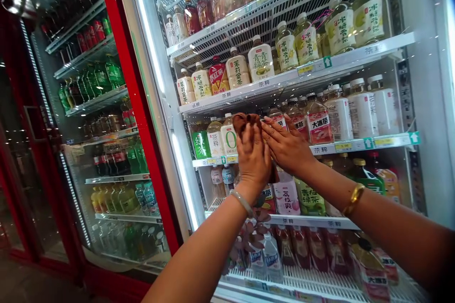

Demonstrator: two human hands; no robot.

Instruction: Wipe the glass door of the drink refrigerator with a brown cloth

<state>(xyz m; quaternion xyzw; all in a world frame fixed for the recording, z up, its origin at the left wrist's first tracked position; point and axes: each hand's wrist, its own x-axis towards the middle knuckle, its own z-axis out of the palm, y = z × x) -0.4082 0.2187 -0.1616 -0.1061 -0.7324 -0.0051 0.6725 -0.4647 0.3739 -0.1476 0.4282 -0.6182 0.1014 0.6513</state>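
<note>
Nearest the camera, the person's bare left forearm (194, 260) rises from between six and seven o'clock, a smooth, pale round bangle (243, 202) at its wrist. The bare right forearm (394, 225) slants in from four o'clock, wearing a shiny gold-coloured bracelet (354, 198). A crumpled brown cloth (245, 121) lies against the clear glass front of a lit drinks cooler, under and just beyond the left fingertips, bunched toward twelve o'clock; a strip also shows by that palm at four o'clock. The left hand (253, 161) is laid over it, fingers extended and slightly parted, pointing to twelve. The right hand (289, 144) rests palm-down beside it, fingers outstretched toward ten o'clock; its fingertips meet the cloth's edge near the left fingers.
</note>
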